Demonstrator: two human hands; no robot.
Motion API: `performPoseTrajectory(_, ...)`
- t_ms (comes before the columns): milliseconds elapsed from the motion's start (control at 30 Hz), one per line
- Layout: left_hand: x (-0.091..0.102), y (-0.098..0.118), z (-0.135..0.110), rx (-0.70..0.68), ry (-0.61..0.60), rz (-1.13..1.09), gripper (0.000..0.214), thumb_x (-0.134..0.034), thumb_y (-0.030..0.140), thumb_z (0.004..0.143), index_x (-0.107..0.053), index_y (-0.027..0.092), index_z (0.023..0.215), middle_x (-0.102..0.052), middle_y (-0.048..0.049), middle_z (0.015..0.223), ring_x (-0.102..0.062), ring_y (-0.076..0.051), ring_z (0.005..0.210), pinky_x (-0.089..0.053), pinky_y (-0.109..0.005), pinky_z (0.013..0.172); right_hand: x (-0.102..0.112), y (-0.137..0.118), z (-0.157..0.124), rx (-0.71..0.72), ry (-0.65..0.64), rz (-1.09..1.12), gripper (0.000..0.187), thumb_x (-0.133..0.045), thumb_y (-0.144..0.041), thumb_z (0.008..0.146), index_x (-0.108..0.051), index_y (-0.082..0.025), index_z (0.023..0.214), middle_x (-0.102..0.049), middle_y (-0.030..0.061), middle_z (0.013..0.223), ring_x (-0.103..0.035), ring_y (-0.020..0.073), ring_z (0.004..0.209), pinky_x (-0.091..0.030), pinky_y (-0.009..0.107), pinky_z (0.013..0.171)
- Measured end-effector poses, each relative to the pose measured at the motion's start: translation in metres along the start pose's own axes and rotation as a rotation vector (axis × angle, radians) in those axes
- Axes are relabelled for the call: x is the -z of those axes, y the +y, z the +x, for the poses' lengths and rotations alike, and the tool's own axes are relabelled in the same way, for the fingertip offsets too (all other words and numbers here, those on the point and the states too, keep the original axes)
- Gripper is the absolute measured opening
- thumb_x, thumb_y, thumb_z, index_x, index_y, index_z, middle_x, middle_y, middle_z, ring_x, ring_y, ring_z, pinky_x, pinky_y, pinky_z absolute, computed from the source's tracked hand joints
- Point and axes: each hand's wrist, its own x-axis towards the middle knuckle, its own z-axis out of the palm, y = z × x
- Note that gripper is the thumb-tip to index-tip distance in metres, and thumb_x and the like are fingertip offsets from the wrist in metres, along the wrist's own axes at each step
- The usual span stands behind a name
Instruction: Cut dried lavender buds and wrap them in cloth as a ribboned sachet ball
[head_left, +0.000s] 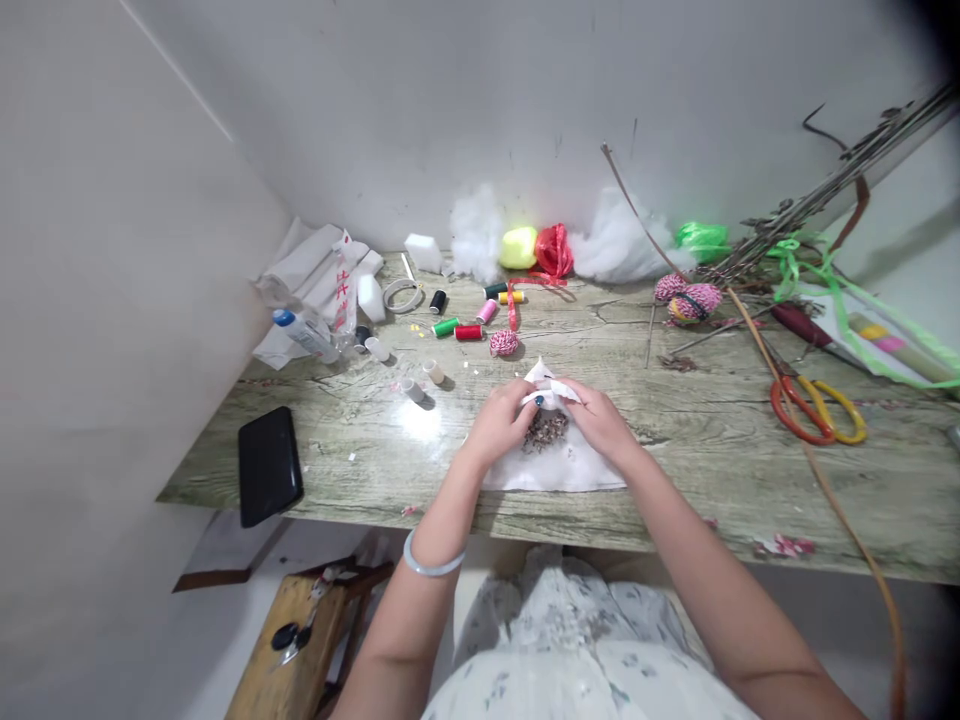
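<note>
A white cloth lies on the table in front of me, with a small heap of brown dried bits on its middle. My left hand pinches the far edge of the cloth from the left, and a dark painted thumbnail shows. From the right, my right hand grips the same far edge. Between the hands that edge is lifted and folded over toward the heap. The fingertips under the fold are partly hidden.
Thread spools, including a red one, and a ball of red-white twine lie beyond the cloth. Scissors and a long brown strip are at right. A black phone and a bottle are at left. White stuffing lines the wall.
</note>
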Motion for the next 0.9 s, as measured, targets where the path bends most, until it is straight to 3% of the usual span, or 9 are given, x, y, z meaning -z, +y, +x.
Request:
performPoseTrajectory(167,0.0,0.001,0.003,0.057,0.154,-0.172,0.025,-0.047,0.023,0.088,-0.05,0.02,0.112,-0.056,-0.0085,0.116,-0.057,-0.018,0.107,-0.044,-0.032,0.095,-0.001,0.0,-0.003,-0.016,-0.018,-0.111,0.025,-0.044,-0.032,0.085,-0.056,-0.023,0.106,-0.068,0.0047,0.102,-0.062,0.0238,0.092,-0.045,0.033,0.08)
performPoseTrajectory(300,0.003,0.003,0.007,-0.078,0.103,-0.204,0.022,-0.048,0.021,0.088,-0.06,0.02,0.107,-0.057,-0.008,0.116,-0.054,-0.018,0.114,-0.04,-0.032,0.101,-0.002,0.0,-0.004,-0.04,-0.006,-0.177,0.024,-0.039,-0.042,0.09,-0.049,-0.023,0.101,-0.065,0.0034,0.088,-0.061,0.0222,0.079,-0.044,0.032,0.071)
performPoseTrajectory(400,0.003,0.003,0.009,-0.075,0.079,-0.189,0.017,-0.051,0.024,0.088,-0.065,0.019,0.097,-0.063,-0.0066,0.105,-0.057,-0.019,0.106,-0.041,-0.031,0.098,-0.001,-0.003,-0.002,-0.017,-0.061,-0.21,0.025,-0.036,-0.043,0.091,-0.051,-0.023,0.09,-0.064,0.0025,0.081,-0.059,0.0209,0.075,-0.043,0.032,0.07)
performPoseTrajectory(533,0.001,0.003,0.009,0.078,0.049,-0.133,0.016,-0.053,0.026,0.085,-0.065,0.02,0.092,-0.068,-0.0029,0.093,-0.061,-0.018,0.092,-0.044,-0.028,0.087,0.009,-0.006,-0.002,0.047,-0.116,-0.093,0.028,-0.04,-0.044,0.091,-0.057,-0.023,0.096,-0.067,0.0052,0.104,-0.06,0.0215,0.097,-0.043,0.034,0.086)
performPoseTrajectory(600,0.001,0.003,0.008,0.131,0.051,-0.152,0.017,-0.052,0.027,0.084,-0.065,0.019,0.092,-0.069,-0.0019,0.092,-0.062,-0.017,0.089,-0.045,-0.026,0.084,0.021,-0.003,-0.008,0.039,-0.049,-0.044,0.029,-0.04,-0.043,0.092,-0.059,-0.024,0.102,-0.064,0.0055,0.117,-0.056,0.0214,0.11,-0.04,0.036,0.096)
performPoseTrajectory(667,0.001,0.003,0.008,0.146,0.06,-0.176,0.019,-0.051,0.028,0.085,-0.066,0.019,0.092,-0.07,-0.0016,0.093,-0.063,-0.017,0.088,-0.045,-0.025,0.083,0.037,0.005,-0.022,-0.062,0.073,-0.053,0.028,-0.042,-0.042,0.09,-0.058,-0.024,0.104,-0.064,0.0061,0.118,-0.057,0.0212,0.111,-0.042,0.037,0.095)
performPoseTrajectory(733,0.001,0.003,0.007,0.157,0.067,-0.171,0.019,-0.05,0.028,0.085,-0.066,0.019,0.091,-0.07,-0.0011,0.093,-0.063,-0.017,0.087,-0.045,-0.025,0.082,0.053,0.017,-0.042,-0.249,0.13,-0.051,0.028,-0.046,-0.042,0.087,-0.054,-0.025,0.108,-0.066,0.0071,0.11,-0.063,0.0207,0.097,-0.05,0.035,0.082)
performPoseTrajectory(800,0.001,0.002,0.007,0.173,0.071,-0.152,0.018,-0.05,0.027,0.084,-0.066,0.02,0.09,-0.07,-0.0004,0.09,-0.063,-0.017,0.084,-0.044,-0.025,0.078,0.065,0.027,-0.066,-0.422,0.061,-0.008,0.032,-0.047,-0.041,0.085,-0.049,-0.025,0.113,-0.069,0.0067,0.098,-0.064,0.0189,0.077,-0.052,0.032,0.065)
performPoseTrajectory(900,-0.001,0.0,0.008,0.196,0.074,-0.134,0.017,-0.05,0.027,0.084,-0.065,0.02,0.088,-0.07,0.0005,0.084,-0.063,-0.017,0.079,-0.044,-0.025,0.073,0.071,0.031,-0.097,-0.518,-0.072,0.038,0.039,-0.048,-0.036,0.083,-0.044,-0.025,0.12,-0.07,0.0047,0.093,-0.06,0.016,0.062,-0.05,0.029,0.055)
